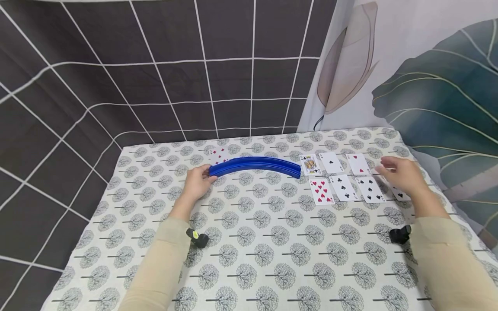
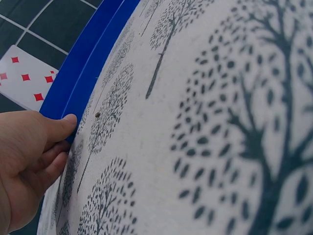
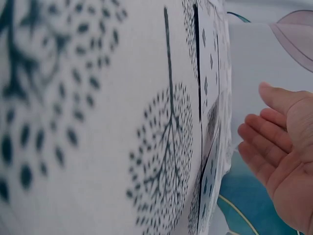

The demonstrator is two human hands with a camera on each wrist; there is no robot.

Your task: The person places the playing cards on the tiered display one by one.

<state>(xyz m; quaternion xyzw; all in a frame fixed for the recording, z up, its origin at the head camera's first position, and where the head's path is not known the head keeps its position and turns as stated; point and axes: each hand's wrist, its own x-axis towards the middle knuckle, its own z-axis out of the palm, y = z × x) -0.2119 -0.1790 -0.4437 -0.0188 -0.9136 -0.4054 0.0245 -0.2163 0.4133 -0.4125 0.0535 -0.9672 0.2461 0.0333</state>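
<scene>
My left hand (image 1: 197,181) pinches the left end of a curved blue card holder (image 1: 254,163), its thumb on the near side. In the left wrist view the thumb (image 2: 62,128) presses on the blue holder (image 2: 80,73). A diamonds card (image 1: 219,154) shows upright at the holder's left end; I cannot tell how deep it sits. My right hand (image 1: 402,173) hovers at the right end of the laid-out cards, fingers loosely bent and nothing in them. Below it lies a black-suited card (image 1: 400,194), partly hidden by the hand.
Two rows of face-up cards lie right of the holder, including a king (image 1: 311,164), a club card (image 1: 331,163), a hearts card (image 1: 358,164) and a many-pip hearts card (image 1: 321,191). A tree-patterned cloth (image 1: 249,259) covers the table. A dark gridded curtain (image 1: 229,82) hangs behind.
</scene>
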